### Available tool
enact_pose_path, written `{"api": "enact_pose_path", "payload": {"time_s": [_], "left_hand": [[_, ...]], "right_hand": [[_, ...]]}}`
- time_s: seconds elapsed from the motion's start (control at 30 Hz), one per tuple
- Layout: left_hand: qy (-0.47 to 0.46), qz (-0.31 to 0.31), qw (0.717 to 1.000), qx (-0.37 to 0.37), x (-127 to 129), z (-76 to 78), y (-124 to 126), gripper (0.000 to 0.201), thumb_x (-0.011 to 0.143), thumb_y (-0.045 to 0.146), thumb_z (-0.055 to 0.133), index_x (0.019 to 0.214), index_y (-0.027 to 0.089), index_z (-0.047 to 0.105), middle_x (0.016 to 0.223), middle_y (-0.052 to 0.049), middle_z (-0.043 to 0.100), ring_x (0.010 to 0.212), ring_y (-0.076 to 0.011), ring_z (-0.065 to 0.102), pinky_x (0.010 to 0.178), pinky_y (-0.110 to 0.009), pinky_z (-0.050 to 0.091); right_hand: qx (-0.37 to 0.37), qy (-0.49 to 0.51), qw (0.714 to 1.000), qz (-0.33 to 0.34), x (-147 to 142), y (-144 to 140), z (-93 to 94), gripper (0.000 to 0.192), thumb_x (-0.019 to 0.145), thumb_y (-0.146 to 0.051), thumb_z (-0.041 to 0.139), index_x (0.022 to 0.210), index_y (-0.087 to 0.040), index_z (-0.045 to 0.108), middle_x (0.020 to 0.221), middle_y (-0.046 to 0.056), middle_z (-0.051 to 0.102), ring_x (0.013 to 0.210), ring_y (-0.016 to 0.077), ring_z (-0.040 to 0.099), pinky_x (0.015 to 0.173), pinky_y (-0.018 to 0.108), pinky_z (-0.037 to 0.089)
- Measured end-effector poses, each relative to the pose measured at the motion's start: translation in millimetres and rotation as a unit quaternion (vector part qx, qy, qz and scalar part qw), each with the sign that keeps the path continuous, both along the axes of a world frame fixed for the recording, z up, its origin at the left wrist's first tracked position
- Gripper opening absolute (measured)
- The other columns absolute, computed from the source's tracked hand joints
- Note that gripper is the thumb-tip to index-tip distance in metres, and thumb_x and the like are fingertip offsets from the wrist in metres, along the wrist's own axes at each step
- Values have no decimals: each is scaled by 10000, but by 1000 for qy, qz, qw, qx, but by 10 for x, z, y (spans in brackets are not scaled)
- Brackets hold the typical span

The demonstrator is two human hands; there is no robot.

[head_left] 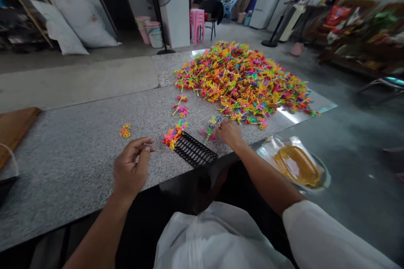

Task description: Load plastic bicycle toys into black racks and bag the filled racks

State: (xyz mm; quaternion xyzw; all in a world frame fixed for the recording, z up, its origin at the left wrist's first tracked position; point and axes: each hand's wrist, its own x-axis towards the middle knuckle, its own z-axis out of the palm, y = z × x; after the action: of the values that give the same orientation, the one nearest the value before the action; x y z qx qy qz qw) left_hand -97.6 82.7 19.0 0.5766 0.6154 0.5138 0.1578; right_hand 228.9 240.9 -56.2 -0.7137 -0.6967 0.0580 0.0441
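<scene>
granite table (78, 151) under both hands: left hand (130, 167) loosely curled, holding nothing, right hand (229, 132) pinching small coloured plastic pieces (212, 128).

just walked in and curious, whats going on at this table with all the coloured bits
A person sits at a granite table with a big heap of small coloured plastic pieces. The right hand reaches into loose pieces at the heap's near edge. The left hand hovers with fingers curled, beside a black grid tray.

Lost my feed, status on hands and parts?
Left hand empty, fingers curled. Right hand on loose coloured pieces. Black rack between hands, unobstructed.
</scene>
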Motion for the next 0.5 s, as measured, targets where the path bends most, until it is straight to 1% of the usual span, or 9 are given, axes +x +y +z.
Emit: {"api": "enact_pose_path", "payload": {"time_s": [0.07, 0.1, 0.17, 0.27, 0.33, 0.4, 0.43, 0.5], "left_hand": [[8, 17, 999, -42, -146, -214, 124, 327, 967, 445, 627, 1176, 227, 755, 1136, -59, 810, 929, -215, 789, 950, -416, 648], [12, 23, 998, -59, -222, -325, 156, 338, 952, 446, 625, 1164, 219, 756, 1125, -66, 814, 944, -222, 790, 955, -411, 642], [24, 29, 996, -85, -343, -527, 194, 351, 937, 453, 612, 1149, 216, 760, 1132, -81, 817, 1015, -243, 786, 985, -419, 631], [31, 14, 993, -109, -406, -755, 246, 387, 927, 443, 588, 1193, 209, 744, 1205, -108, 804, 1100, -263, 768, 991, -432, 634], [27, -14, 992, -124, -392, -867, 293, 441, 908, 401, 588, 1280, 197, 709, 1288, -128, 781, 1160, -271, 755, 998, -443, 638], [25, -49, 988, -144, -364, -960, 348, 531, 877, 331, 600, 1388, 198, 656, 1396, -137, 741, 1258, -274, 726, 1062, -467, 620], [25, -66, 985, -155, -351, -999, 378, 585, 860, 297, 606, 1437, 203, 627, 1443, -137, 720, 1302, -274, 710, 1102, -482, 602], [26, -95, 979, -176, -327, -1058, 440, 684, 834, 244, 625, 1516, 214, 578, 1519, -135, 679, 1375, -277, 674, 1185, -509, 551]], "right_hand": [[54, 9, 998, -24, 61, 23, -40, 313, 1057, -269, 572, 1281, -96, 705, 1218, 209, 796, 1169, 294, 749, 945, 315, 507], [69, 21, 997, -33, 93, 33, -58, 306, 1050, -257, 571, 1281, -99, 695, 1210, 201, 797, 1157, 290, 747, 940, 315, 504], [82, 60, 994, -52, 147, 44, -81, 291, 1028, -256, 580, 1252, -108, 692, 1171, 184, 800, 1122, 285, 745, 924, 319, 501], [85, 163, 979, -83, 162, 28, -94, 253, 970, -296, 608, 1142, -137, 705, 1070, 144, 797, 1011, 265, 734, 868, 320, 502], [77, 256, 961, -68, 104, -5, -101, 199, 918, -318, 612, 1021, -172, 698, 965, 91, 776, 903, 238, 707, 803, 309, 495], [63, 346, 936, -34, -9, -51, -118, 140, 867, -318, 599, 901, -199, 665, 839, 36, 722, 794, 209, 661, 732, 293, 474], [54, 388, 920, -15, -80, -76, -129, 122, 848, -314, 589, 865, -207, 646, 780, 12, 684, 747, 195, 634, 700, 286, 464], [26, 468, 883, 17, -238, -120, -152, 124, 837, -317, 574, 866, -214, 635, 678, -29, 604, 656, 172, 580, 637, 270, 446]]}}
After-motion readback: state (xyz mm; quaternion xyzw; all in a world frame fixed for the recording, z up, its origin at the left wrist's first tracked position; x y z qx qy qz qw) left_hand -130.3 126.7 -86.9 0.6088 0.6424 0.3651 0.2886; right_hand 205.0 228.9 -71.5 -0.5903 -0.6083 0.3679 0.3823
